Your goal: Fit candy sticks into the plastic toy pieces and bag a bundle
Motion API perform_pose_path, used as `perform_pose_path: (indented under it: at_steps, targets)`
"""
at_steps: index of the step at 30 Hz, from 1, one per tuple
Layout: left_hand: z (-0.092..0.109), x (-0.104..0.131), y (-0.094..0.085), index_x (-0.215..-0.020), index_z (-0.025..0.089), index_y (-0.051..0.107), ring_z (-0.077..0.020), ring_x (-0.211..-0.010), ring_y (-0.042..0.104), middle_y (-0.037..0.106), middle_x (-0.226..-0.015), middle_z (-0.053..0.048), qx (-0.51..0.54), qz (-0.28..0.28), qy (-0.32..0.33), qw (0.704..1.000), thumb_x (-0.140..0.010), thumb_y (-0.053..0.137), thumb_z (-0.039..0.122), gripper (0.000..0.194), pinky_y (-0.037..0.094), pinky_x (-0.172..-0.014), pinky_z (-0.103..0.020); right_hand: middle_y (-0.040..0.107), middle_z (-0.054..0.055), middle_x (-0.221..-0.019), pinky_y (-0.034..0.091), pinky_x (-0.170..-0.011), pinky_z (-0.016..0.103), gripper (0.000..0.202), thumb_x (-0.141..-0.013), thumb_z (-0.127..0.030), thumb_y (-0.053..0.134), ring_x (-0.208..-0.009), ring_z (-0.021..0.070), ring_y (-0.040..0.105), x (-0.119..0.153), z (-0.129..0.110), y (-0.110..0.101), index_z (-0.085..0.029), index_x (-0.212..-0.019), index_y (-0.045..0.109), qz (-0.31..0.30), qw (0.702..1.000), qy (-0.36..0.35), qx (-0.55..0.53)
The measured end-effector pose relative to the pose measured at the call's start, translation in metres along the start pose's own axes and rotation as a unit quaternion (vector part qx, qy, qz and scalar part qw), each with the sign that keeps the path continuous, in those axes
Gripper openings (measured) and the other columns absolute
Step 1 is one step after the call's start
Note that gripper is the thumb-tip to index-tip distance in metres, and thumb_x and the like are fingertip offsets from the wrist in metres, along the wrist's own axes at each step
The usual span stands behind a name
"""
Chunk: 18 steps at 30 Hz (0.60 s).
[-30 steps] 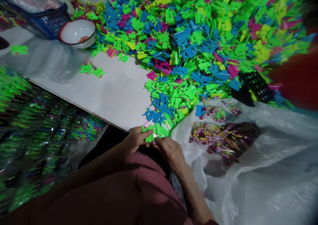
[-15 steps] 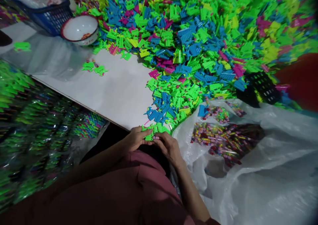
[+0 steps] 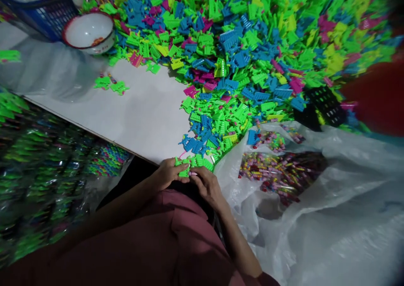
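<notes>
At the near table edge, the left hand and right hand pinch 1 green comb-like piece between closed fingers, a huge unsorted pile behind suggesting most work remains.

Left hand and right hand meet at near edge of white table, both pinching green plastic piece; small pink item at right fingertips. Huge heap of green, blue, pink, yellow plastic pieces covers far and right table. White bowl and blue basket at far left corner. Clear bag of small coloured bits just right of hands.
</notes>
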<state>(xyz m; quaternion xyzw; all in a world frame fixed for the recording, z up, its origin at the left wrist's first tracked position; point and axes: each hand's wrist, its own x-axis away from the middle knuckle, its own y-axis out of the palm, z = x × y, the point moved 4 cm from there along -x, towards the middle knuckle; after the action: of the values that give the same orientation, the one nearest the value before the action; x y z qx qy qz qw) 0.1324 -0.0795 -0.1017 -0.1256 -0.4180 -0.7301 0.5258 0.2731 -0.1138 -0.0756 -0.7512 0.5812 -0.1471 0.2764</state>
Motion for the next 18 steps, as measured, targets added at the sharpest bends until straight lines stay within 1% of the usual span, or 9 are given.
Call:
perform_pose_path:
  at_steps: [3, 7, 9, 12, 13, 15, 17, 18]
  targets:
    - [0.000, -0.001, -0.002, -0.083, 0.010, 0.062, -0.0131, -0.062, 0.060, 0.063, -0.071, -0.004, -0.001, -0.009, 0.008, 1.000, -0.059, 0.082, 0.042, 0.044, 0.053, -0.055, -0.025, 0.068, 0.005, -0.090, 0.054, -0.075, 0.029, 0.018, -0.093, -0.028, 0.048, -0.082, 0.0159, 0.064, 0.000, 0.003, 0.004, -0.020, -0.103, 0.061, 0.000, 1.000, 0.008, -0.001]
    - [0.001, -0.003, -0.005, -0.079, 0.011, 0.060, -0.0121, -0.059, 0.060, 0.062, -0.067, -0.001, -0.003, -0.001, 0.030, 1.000, -0.058, 0.083, 0.040, 0.043, 0.055, -0.054, -0.026, 0.066, 0.008, -0.090, 0.054, -0.070, 0.030, 0.023, -0.095, -0.027, 0.043, -0.079, 0.0175, 0.062, 0.000, 0.001, 0.012, -0.018, -0.107, 0.061, 0.020, 0.995, -0.025, 0.098]
    - [0.001, -0.005, -0.007, -0.078, 0.011, 0.058, -0.0119, -0.057, 0.060, 0.062, -0.066, -0.001, -0.006, 0.005, 0.039, 0.999, -0.057, 0.083, 0.041, 0.044, 0.055, -0.055, -0.027, 0.066, 0.009, -0.091, 0.054, -0.070, 0.031, 0.024, -0.096, -0.026, 0.041, -0.079, 0.0180, 0.062, 0.000, 0.000, 0.016, -0.018, -0.108, 0.060, 0.030, 0.991, -0.027, 0.127]
    - [0.002, -0.007, -0.009, -0.079, 0.010, 0.059, -0.0131, -0.058, 0.062, 0.065, -0.070, -0.004, -0.013, -0.006, 0.032, 0.999, -0.058, 0.083, 0.041, 0.045, 0.056, -0.055, -0.028, 0.066, 0.010, -0.101, 0.054, -0.076, 0.033, 0.029, -0.095, -0.027, 0.042, -0.085, 0.0185, 0.064, -0.002, -0.002, 0.014, -0.019, -0.121, 0.052, 0.031, 0.994, -0.007, 0.102]
    - [0.002, -0.007, -0.009, -0.080, 0.010, 0.060, -0.0132, -0.057, 0.062, 0.066, -0.070, -0.004, -0.016, -0.013, 0.026, 0.999, -0.058, 0.083, 0.041, 0.045, 0.056, -0.054, -0.028, 0.065, 0.011, -0.105, 0.054, -0.077, 0.033, 0.033, -0.095, -0.028, 0.042, -0.087, 0.0185, 0.064, -0.003, -0.002, 0.012, -0.019, -0.126, 0.047, 0.019, 0.996, 0.002, 0.084]
    - [0.004, -0.006, -0.009, -0.080, 0.011, 0.060, -0.0127, -0.054, 0.061, 0.066, -0.068, -0.005, -0.028, -0.027, 0.010, 0.999, -0.058, 0.082, 0.042, 0.044, 0.054, -0.052, -0.026, 0.065, 0.011, -0.110, 0.055, -0.077, 0.033, 0.042, -0.094, -0.028, 0.044, -0.090, 0.0183, 0.066, -0.006, -0.005, 0.006, -0.020, -0.135, 0.037, -0.034, 0.998, 0.013, 0.056]
    - [0.006, -0.003, -0.009, -0.079, 0.010, 0.062, -0.0129, -0.052, 0.061, 0.066, -0.066, -0.006, -0.046, -0.040, -0.009, 0.998, -0.059, 0.081, 0.044, 0.044, 0.052, -0.051, -0.025, 0.067, 0.010, -0.106, 0.055, -0.076, 0.033, 0.048, -0.093, -0.028, 0.048, -0.089, 0.0194, 0.066, -0.010, -0.007, 0.000, -0.021, -0.138, 0.034, -0.098, 0.993, 0.014, 0.064]
    - [0.007, -0.001, -0.009, -0.080, 0.010, 0.062, -0.0137, -0.053, 0.062, 0.067, -0.066, -0.007, -0.055, -0.046, -0.016, 0.997, -0.060, 0.080, 0.046, 0.044, 0.052, -0.052, -0.025, 0.067, 0.010, -0.104, 0.054, -0.076, 0.034, 0.050, -0.092, -0.029, 0.050, -0.089, 0.0204, 0.067, -0.011, -0.008, -0.004, -0.021, -0.138, 0.034, -0.120, 0.989, 0.016, 0.080]
